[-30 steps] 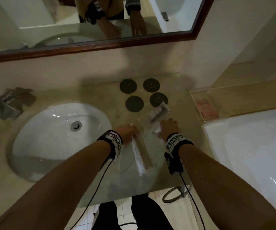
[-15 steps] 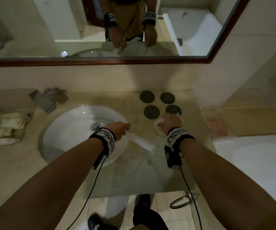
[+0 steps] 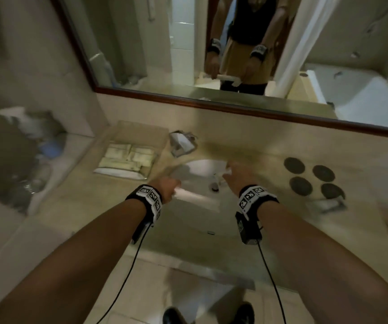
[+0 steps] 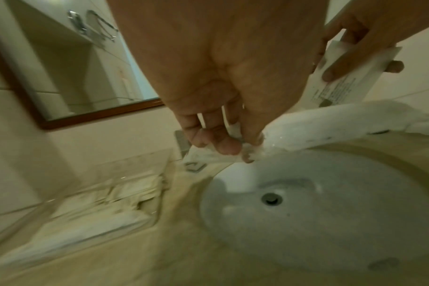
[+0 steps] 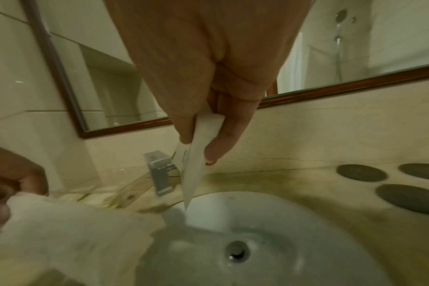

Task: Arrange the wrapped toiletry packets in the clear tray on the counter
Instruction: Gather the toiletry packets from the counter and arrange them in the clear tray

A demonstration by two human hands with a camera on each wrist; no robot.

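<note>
The left hand point(image 3: 166, 187) is pinching one end of a long packet point(image 3: 195, 197), its length running right over the sink point(image 3: 202, 169). The right hand point(image 3: 239, 177) is gripping a flat packet point(image 5: 196, 160). The tray point(image 3: 141, 134) is lying far-left on the table, nearer the left hand.

A dim bathroom: a wood-framed mirror point(image 3: 246, 66) hangs on the beige wall above a marble table point(image 3: 71, 213) with an oval white sink point(image 5: 269, 241). Pale floor tiles point(image 3: 141, 307) lie below.
</note>
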